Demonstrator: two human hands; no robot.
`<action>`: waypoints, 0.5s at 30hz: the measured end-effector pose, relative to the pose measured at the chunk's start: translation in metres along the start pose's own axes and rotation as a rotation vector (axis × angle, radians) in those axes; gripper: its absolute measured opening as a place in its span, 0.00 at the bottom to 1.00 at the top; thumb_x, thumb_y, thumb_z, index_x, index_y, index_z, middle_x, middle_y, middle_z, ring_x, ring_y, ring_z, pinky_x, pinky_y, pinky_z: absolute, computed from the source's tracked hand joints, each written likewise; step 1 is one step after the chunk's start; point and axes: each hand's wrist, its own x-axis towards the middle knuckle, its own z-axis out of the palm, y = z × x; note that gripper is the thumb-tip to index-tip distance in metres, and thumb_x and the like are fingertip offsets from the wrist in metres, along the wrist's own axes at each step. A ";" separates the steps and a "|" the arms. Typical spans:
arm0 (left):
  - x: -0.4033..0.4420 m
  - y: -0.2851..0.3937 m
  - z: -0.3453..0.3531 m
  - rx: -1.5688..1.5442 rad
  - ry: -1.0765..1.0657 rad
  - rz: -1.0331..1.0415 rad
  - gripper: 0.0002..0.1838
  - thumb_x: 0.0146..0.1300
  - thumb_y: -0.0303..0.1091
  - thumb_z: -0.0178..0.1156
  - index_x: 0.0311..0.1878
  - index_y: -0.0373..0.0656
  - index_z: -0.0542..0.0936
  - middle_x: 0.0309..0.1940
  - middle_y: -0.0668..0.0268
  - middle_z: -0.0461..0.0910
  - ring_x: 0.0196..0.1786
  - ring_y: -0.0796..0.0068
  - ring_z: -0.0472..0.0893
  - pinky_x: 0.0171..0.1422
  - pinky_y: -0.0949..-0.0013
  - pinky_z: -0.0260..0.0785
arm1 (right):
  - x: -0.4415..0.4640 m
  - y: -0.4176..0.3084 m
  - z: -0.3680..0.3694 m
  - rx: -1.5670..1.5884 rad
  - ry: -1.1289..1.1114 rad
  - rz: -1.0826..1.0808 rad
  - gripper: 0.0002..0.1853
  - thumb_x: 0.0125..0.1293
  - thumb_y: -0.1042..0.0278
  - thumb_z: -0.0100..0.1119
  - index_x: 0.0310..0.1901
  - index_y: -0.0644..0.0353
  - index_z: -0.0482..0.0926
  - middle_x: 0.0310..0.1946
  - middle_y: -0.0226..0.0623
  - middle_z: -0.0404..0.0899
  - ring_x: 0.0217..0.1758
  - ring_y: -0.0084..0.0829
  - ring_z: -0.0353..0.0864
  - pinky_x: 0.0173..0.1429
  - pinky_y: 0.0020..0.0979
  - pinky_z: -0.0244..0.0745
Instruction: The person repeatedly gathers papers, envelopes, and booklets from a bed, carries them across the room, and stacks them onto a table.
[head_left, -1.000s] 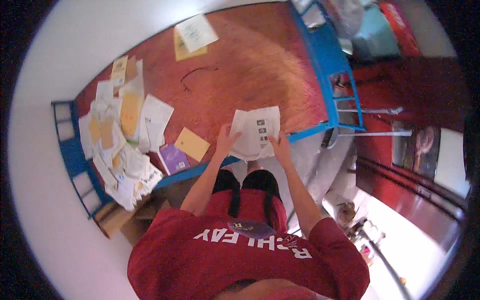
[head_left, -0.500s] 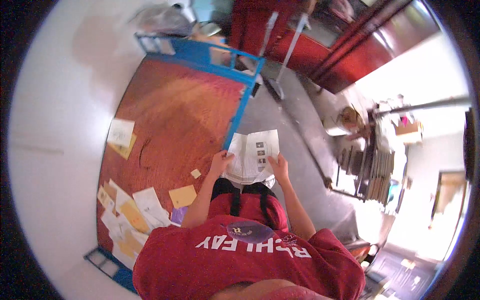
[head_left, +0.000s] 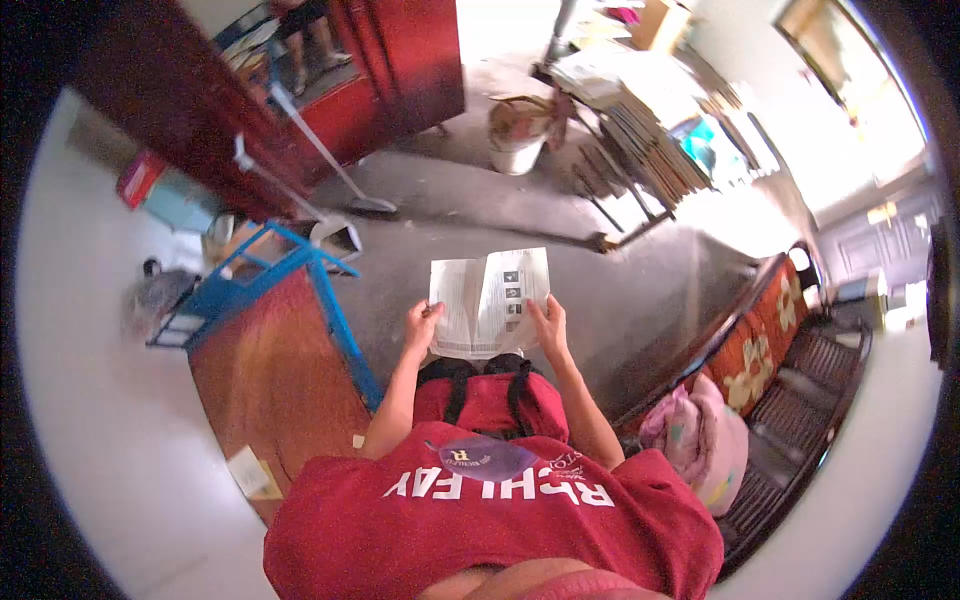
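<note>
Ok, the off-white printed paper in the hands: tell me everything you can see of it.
The off-white printed paper is thin, roughly rectangular and opened out, with a crease down its middle. Fine print, too small to read, covers it; a column of small dark pictures runs down the right part. The left hand grips its left edge, the right hand its right. Its lower edge overlaps the knees in view; contact there can't be told.

The paper (head_left: 460,300) hides fingertips of the left hand (head_left: 421,326) and right hand (head_left: 549,326). Its print is too small to read. The red shirt (head_left: 490,535) covers part of the bed (head_left: 280,370).
</note>
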 end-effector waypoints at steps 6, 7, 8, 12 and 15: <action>0.035 0.023 0.067 0.004 -0.119 0.002 0.08 0.55 0.34 0.57 0.32 0.38 0.75 0.26 0.71 0.74 0.29 0.81 0.70 0.36 0.74 0.62 | 0.003 -0.022 -0.051 0.052 0.271 0.030 0.11 0.59 0.68 0.54 0.40 0.66 0.73 0.28 0.30 0.76 0.30 0.19 0.72 0.33 0.23 0.68; 0.044 0.025 0.076 -0.030 -0.141 0.004 0.08 0.55 0.33 0.57 0.32 0.38 0.75 0.26 0.71 0.74 0.29 0.81 0.70 0.35 0.75 0.62 | 0.006 -0.033 -0.056 0.113 0.299 0.070 0.10 0.59 0.68 0.54 0.39 0.66 0.73 0.27 0.30 0.75 0.29 0.18 0.71 0.33 0.23 0.68; 0.053 0.025 0.084 -0.068 -0.161 0.004 0.07 0.56 0.33 0.57 0.32 0.39 0.75 0.26 0.71 0.74 0.29 0.82 0.70 0.35 0.76 0.62 | 0.013 -0.028 -0.062 0.117 0.321 0.079 0.10 0.59 0.68 0.54 0.39 0.66 0.73 0.27 0.30 0.75 0.29 0.18 0.71 0.33 0.23 0.68; 0.086 0.034 0.108 -0.044 -0.150 0.044 0.08 0.56 0.31 0.56 0.24 0.40 0.71 0.20 0.76 0.69 0.24 0.87 0.64 0.28 0.78 0.56 | 0.046 -0.004 -0.078 -0.053 0.389 0.053 0.10 0.58 0.67 0.55 0.36 0.66 0.73 0.26 0.29 0.75 0.28 0.17 0.70 0.31 0.22 0.66; 0.118 0.046 0.120 -0.079 -0.175 0.028 0.09 0.56 0.32 0.57 0.24 0.40 0.71 0.20 0.77 0.69 0.24 0.87 0.64 0.27 0.79 0.56 | 0.083 -0.016 -0.079 0.053 0.380 0.034 0.11 0.58 0.66 0.56 0.37 0.65 0.72 0.27 0.29 0.75 0.28 0.17 0.70 0.31 0.21 0.66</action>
